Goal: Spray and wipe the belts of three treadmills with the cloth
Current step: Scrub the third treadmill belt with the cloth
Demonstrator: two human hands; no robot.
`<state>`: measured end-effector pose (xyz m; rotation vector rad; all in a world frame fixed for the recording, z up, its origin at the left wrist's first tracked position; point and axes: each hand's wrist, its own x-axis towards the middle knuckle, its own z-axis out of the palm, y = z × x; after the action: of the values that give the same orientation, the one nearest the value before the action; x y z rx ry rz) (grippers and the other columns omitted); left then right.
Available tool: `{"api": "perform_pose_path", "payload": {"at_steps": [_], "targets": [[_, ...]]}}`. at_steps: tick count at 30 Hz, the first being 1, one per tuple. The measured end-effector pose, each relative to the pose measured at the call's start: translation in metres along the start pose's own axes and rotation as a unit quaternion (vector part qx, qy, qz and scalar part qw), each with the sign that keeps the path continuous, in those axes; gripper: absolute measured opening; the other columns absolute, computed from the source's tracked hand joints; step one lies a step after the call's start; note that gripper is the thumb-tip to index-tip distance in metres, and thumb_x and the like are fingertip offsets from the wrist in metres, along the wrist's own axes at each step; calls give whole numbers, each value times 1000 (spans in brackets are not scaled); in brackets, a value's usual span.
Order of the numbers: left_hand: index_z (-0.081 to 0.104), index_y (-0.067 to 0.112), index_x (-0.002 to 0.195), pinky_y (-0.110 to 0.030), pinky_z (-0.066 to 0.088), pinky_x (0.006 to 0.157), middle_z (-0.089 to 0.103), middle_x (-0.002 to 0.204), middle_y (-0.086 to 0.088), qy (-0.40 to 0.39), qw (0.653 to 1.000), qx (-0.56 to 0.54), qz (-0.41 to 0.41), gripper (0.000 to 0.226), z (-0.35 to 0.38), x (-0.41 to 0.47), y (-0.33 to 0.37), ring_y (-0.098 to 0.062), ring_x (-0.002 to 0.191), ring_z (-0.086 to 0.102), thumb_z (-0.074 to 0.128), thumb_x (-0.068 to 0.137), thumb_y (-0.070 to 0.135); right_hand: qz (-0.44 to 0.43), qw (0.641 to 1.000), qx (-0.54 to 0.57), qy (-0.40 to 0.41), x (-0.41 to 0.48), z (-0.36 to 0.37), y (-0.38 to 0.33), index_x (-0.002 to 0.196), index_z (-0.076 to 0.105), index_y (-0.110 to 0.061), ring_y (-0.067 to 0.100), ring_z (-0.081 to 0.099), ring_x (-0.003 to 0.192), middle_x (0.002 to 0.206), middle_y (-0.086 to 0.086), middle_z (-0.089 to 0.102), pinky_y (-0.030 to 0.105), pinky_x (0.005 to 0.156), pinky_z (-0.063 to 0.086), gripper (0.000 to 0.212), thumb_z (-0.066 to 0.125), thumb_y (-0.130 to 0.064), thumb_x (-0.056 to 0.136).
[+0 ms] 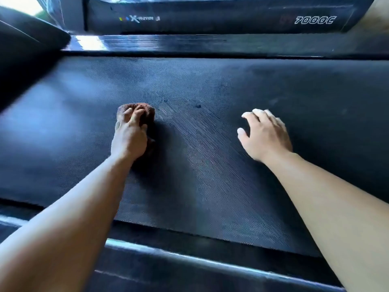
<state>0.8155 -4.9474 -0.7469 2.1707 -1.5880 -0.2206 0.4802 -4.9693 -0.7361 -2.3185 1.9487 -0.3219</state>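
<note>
- Gripping the bunched brown cloth [140, 112], our left hand [128, 137] presses it on the black ribbed treadmill belt [210, 165].
- Our right hand [265, 135], fingers spread and holding nothing, rests on the belt, well right of the cloth.

The cloth [145, 108] in the left grip [129, 133] is rusty brown. Under that grip the belt [210, 165] is black to dark grey with a fine diagonal ribbed weave, and has a bluish sheen to the grip's left. Beyond the grip, the side rail [189, 44] is glossy black with thin lengthwise lines. Beyond that, a black panel [231, 17] bears white outlined lettering and small coloured marks.
</note>
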Motion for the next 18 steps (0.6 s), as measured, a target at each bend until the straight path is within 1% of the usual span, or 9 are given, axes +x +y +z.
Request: {"api": "perform_pose_path", "payload": {"at_steps": [3,5,8,11,14,18], "targets": [[41,20,150,-41,14,124,24,162,-13,3,1000,12,-8,53,9,26,-7,-30,150,18,52,98,27,42,999,-17,-12,19,7,17,146,40,-28,29,18,149,160,6,28,49,120,13,52,40,-49,98],[37,19,152,-40,8,125,22,163,-14,-4,1000,26,-16,54,15,44,-3,-29,152,15,49,100,30,63,997,-26,-28,29,11,26,150,32,-33,28,11,151,163,4,20,49,122,7,55,34,-53,99],[32,22,154,-39,4,125,19,164,-14,-26,999,41,-7,56,27,73,10,-33,152,11,45,102,33,69,996,-28,-54,38,21,30,152,23,-40,26,4,152,165,1,12,49,122,1,57,27,-59,98],[31,22,155,-38,4,125,20,164,-14,-36,998,52,25,56,44,96,37,-34,152,12,44,102,35,75,995,-21,-58,41,28,32,152,19,-44,23,0,152,166,-2,7,48,122,-2,59,24,-61,97],[32,21,154,-37,6,124,22,164,-12,-45,995,51,68,56,64,105,83,-33,151,15,45,101,34,78,995,-25,-59,42,29,33,152,17,-45,20,-1,152,166,-5,5,48,122,-2,59,22,-62,96],[40,21,150,-32,9,120,32,159,-7,-69,979,40,186,54,92,93,157,-26,149,22,40,98,36,86,994,-23,-63,42,27,32,153,17,-45,19,-3,152,166,-7,3,47,122,-3,58,22,-62,97]]}}
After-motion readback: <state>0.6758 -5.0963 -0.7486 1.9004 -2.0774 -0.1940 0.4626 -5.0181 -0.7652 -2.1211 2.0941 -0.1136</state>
